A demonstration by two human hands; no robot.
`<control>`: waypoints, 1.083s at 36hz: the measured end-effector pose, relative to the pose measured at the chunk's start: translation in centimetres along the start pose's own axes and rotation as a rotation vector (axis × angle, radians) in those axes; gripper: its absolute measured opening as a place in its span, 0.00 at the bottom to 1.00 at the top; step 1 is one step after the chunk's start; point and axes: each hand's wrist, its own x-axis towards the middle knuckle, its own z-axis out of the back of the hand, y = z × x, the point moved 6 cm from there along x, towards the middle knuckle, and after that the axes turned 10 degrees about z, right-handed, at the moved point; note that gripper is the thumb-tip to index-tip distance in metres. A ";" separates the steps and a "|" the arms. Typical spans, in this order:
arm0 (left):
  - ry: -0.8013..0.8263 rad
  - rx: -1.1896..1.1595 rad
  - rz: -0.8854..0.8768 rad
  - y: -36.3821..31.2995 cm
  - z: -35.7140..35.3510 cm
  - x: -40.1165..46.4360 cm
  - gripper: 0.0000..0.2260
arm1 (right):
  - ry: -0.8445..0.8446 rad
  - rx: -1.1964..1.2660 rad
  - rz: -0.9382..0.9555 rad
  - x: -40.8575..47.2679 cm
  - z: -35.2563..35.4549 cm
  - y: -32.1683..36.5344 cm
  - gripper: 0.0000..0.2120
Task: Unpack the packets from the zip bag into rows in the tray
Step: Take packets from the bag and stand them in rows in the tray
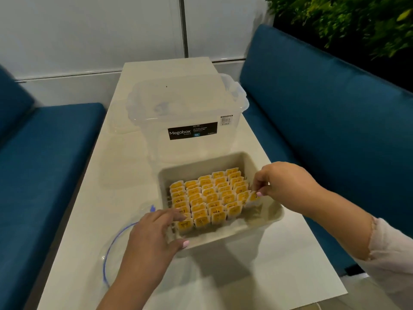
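Blue upholstered benches flank the long cream table I am working over, with a white panelled wall behind and foliage at the far right.

Starting at the left, the clear zip bag lies flat on the table beside the tray, its blue zipper line curving out from under my left forearm. I cannot tell whether any packets remain in it, since the film is transparent and my arm covers much of it. My left hand rests on the near left corner of the beige tray, fingers extended against the front-left packets, thumb over the rim, gripping nothing. I judge it should keep bracing those rows so they stay upright.

Yellow-labelled packets stand on edge in five rows filling most of the tray. At the right, my right hand pinches a single packet between thumb and fingertips, just beside the rightmost row. To do this well, I would lower it upright, label facing like its neighbours, to begin a sixth row against the right wall.

Print on the labels is too blurred to read. Behind the tray, a clear Megabox storage box with its lid on looks empty, though glare obscures it.
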 end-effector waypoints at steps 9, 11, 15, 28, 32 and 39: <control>0.000 0.028 0.014 0.3 -0.3 0.5 0.22 | 0.022 -0.156 0.002 1.1 -3.2 -0.5 0.07; 0.006 0.032 0.021 0.3 -0.3 0.5 0.22 | 0.033 -0.189 0.011 1.3 -3.6 -0.3 0.07; 0.020 0.029 0.028 0.3 -0.4 0.4 0.21 | 0.067 -0.233 0.017 1.6 -4.5 -0.2 0.08; 0.033 0.030 0.056 0.5 -0.3 0.4 0.21 | 0.066 -0.227 0.000 1.9 -5.5 -0.2 0.13; 0.042 0.034 0.062 0.5 -0.3 0.4 0.21 | 0.064 -0.230 0.000 1.9 -5.7 -0.1 0.13; 0.034 0.028 0.048 0.3 -0.1 0.4 0.18 | 0.051 -0.216 -0.003 1.9 -5.6 -0.1 0.14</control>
